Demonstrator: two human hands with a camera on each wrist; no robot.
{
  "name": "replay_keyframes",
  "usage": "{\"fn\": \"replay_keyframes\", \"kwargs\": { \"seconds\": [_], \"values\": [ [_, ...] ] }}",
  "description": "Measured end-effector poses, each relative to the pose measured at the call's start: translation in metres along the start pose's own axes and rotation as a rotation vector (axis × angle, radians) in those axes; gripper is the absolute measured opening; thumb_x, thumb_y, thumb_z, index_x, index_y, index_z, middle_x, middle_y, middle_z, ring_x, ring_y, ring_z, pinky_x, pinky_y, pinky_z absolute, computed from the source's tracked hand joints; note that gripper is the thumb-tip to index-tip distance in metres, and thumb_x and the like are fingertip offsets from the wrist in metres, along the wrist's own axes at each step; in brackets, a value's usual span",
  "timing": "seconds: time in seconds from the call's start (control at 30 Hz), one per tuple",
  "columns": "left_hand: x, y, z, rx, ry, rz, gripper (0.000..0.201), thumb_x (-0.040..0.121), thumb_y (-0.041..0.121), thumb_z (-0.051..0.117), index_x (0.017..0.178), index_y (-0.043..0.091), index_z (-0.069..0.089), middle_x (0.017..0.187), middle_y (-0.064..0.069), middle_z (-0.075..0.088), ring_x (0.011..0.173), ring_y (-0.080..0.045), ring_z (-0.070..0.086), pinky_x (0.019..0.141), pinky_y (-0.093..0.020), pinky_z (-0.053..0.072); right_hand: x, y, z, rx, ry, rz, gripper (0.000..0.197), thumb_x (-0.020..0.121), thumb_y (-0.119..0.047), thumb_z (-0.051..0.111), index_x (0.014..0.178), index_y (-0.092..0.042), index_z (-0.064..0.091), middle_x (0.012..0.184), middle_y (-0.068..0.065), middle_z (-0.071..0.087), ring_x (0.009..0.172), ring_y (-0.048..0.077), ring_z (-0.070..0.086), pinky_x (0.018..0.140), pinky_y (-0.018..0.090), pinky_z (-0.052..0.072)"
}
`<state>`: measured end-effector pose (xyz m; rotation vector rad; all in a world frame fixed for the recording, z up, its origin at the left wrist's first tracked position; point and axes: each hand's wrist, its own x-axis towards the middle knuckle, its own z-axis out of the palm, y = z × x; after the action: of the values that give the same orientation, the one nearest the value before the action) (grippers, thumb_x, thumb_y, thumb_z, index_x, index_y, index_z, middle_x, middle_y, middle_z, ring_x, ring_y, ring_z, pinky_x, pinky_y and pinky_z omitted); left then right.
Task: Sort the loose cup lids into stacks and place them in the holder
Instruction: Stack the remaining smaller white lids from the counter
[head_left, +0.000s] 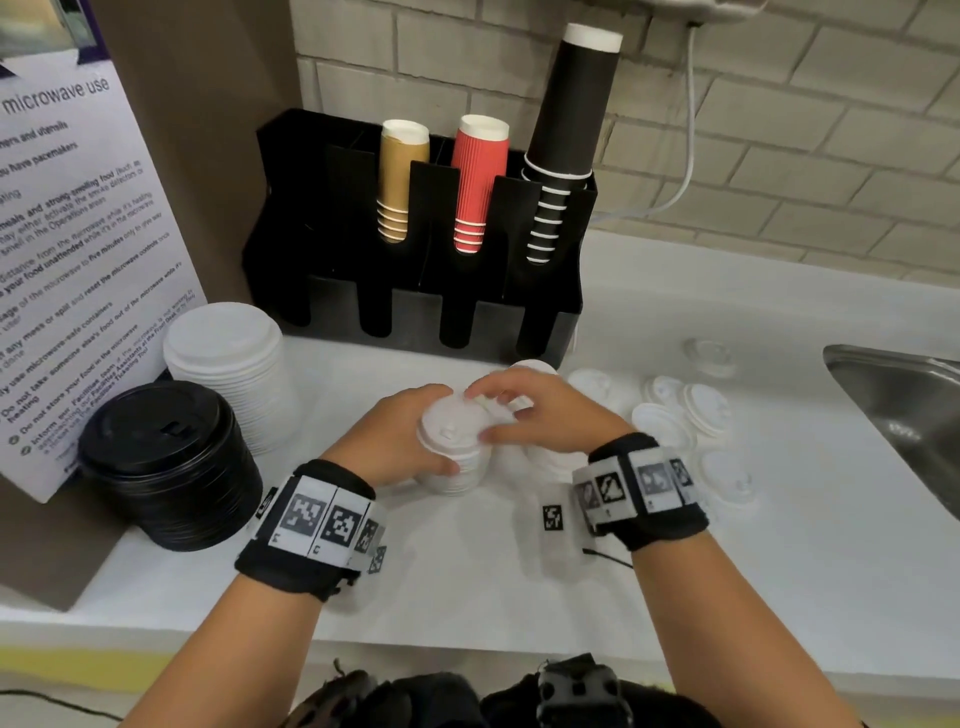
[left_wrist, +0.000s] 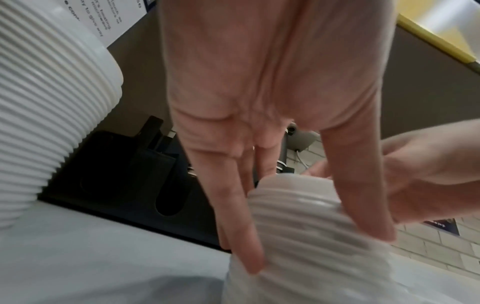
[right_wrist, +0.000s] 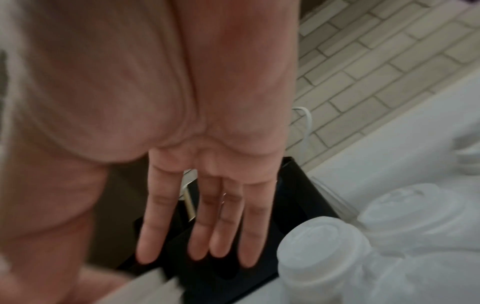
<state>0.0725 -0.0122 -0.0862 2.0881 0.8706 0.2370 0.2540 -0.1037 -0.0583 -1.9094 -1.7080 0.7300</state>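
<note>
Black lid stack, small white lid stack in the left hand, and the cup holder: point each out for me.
black lid stack (head_left: 156, 431), head view, on its top lid.
small white lid stack (head_left: 451, 431), head view, on its top lid.
left hand (head_left: 400, 436), head view, back of the hand.
cup holder (head_left: 415, 306), head view, on its front wall.

White lids (head_left: 453, 447); black holder (head_left: 415, 291); tan, red, black cups (head_left: 478, 182); wristbands (head_left: 317, 525) seemingly black-white checkered.

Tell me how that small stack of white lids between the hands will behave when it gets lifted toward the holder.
The small white lid stack is probably light: thin nested plastic. The left hand grips only its ribbed side, so the bottom lids may slip off. It is taller than wide, so it could lean or tip.
</note>
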Motion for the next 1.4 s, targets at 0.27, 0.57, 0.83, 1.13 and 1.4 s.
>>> {"fn": "replay_keyframes", "kwargs": {
  "seconds": [0.27,0.57,0.83,1.13,1.4],
  "values": [
    [-0.003,0.005,0.003,0.024,0.021,-0.037,0.066,0.062,0.015,0.088,0.116,0.027,0.051,0.113,0.005,0.059,0.106,-0.020,0.054,0.089,-0.033,0.047,0.043,0.042,-0.037,-0.397,-0.113,0.365,0.072,0.079,-0.028,0.076,0.141,-0.034,0.039,0.133,0.010,0.037,0.123,0.032,0.044,0.105,0.043,0.041],
    [-0.004,0.006,0.003,0.042,0.047,-0.073,0.068,0.061,0.018,0.089,0.117,0.023,0.051,0.116,0.003,0.056,0.106,-0.021,0.053,0.089,-0.034,0.046,0.049,0.046,-0.045,-0.427,-0.088,0.245,0.059,0.083,-0.026,0.071,0.135,-0.031,0.043,0.124,0.007,0.044,0.113,0.029,0.047,0.094,0.033,0.040],
    [-0.005,0.007,0.002,0.043,0.078,-0.054,0.097,0.059,0.019,0.091,0.141,0.022,0.039,0.118,0.007,0.046,0.103,-0.016,0.050,0.091,-0.030,0.043,0.010,0.006,-0.037,0.138,0.001,-0.009,0.048,0.079,-0.023,0.077,0.122,-0.034,0.058,0.111,-0.002,0.061,0.098,0.012,0.060,0.084,0.019,0.049],
    [-0.009,0.016,0.002,-0.047,0.113,-0.032,0.136,0.061,0.008,0.090,0.153,0.032,-0.008,0.087,0.013,0.050,0.082,-0.005,0.056,0.076,-0.023,0.043,0.008,-0.012,-0.003,-0.101,-0.039,-0.080,0.056,0.074,-0.028,0.080,0.126,-0.032,0.058,0.114,-0.001,0.054,0.101,0.012,0.052,0.082,0.020,0.045],
    [-0.009,0.018,0.002,-0.059,0.108,-0.024,0.136,0.062,0.008,0.090,0.153,0.029,-0.009,0.087,0.016,0.049,0.078,-0.003,0.055,0.080,-0.026,0.045,0.012,-0.023,0.005,-0.250,-0.034,-0.117,0.060,0.073,-0.028,0.080,0.129,-0.026,0.058,0.109,0.003,0.053,0.097,0.011,0.046,0.072,0.013,0.034]
  ]
}}
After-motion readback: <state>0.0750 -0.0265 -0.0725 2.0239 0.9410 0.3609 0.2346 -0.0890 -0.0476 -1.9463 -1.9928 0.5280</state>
